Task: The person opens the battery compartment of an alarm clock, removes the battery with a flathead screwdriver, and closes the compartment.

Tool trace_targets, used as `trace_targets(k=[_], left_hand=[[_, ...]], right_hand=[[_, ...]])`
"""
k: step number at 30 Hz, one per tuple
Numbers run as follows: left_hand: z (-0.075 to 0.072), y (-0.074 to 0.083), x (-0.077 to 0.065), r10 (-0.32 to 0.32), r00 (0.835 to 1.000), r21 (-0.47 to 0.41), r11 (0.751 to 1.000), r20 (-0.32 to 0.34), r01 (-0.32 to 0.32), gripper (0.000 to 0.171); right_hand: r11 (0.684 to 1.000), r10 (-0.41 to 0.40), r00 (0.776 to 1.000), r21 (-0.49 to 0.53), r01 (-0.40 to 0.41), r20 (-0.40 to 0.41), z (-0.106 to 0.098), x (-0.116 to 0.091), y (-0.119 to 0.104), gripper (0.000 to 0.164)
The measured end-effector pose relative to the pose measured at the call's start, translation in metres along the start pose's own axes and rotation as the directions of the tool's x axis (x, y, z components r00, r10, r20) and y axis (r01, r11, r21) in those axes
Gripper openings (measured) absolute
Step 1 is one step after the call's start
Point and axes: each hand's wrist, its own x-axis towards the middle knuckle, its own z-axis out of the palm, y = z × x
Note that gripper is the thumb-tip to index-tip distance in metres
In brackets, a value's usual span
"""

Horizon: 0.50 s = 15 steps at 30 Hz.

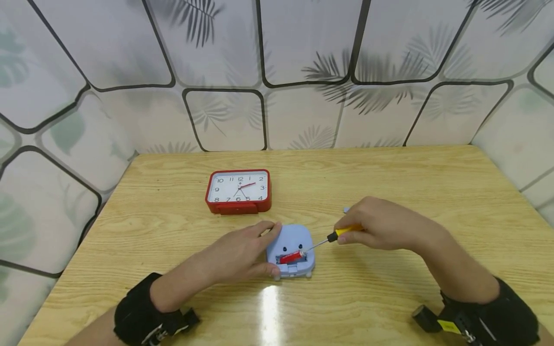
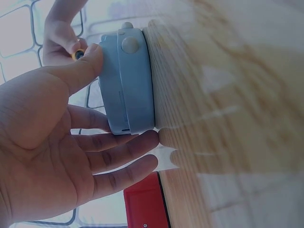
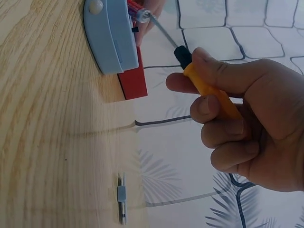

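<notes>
A small light-blue alarm clock [image 1: 295, 235] lies on the wooden table with its back up and its battery compartment uncovered. A red battery [image 1: 291, 257] sits tilted in that compartment, its right end raised. My left hand [image 1: 240, 252] holds the clock by its left side, thumb at the near edge and fingers around the far edge. My right hand [image 1: 385, 225] grips a screwdriver [image 3: 209, 88] by its yellow handle. The screwdriver's metal shaft slants down to the left, its tip right at the battery's raised end, as the right wrist view also shows.
Behind the light-blue clock stands a red alarm clock [image 1: 238, 192] with a white dial. A small light-blue piece with metal strips [image 3: 122, 194] lies on the table beyond my right hand. A patterned wall covering [image 1: 298, 115] borders the table [image 1: 415, 178] at the back.
</notes>
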Motion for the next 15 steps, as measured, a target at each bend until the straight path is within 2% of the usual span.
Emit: trace_targets(k=[3, 11, 15], left_hand=[[0.0000, -0.0001, 0.0000, -0.005, 1.000, 0.000, 1.000, 0.003, 0.005, 0.091], [-0.0007, 0.0002, -0.0004, -0.004, 1.000, -0.002, 1.000, 0.003, 0.004, 0.091], [-0.0012, 0.0005, -0.0003, -0.005, 1.000, -0.002, 1.000, 0.006, 0.005, 0.091]], right_hand=[[0.999, 0.006, 1.000, -0.037, -0.006, 0.014, -0.0005, 0.0001, 0.0008, 0.029], [0.997, 0.055, 0.998, -0.050, -0.054, 0.030, -0.0003, 0.0003, 0.0007, 0.019], [0.992, 0.122, 0.992, -0.031, -0.121, 0.031, -0.0024, -0.0011, -0.0015, 0.015]])
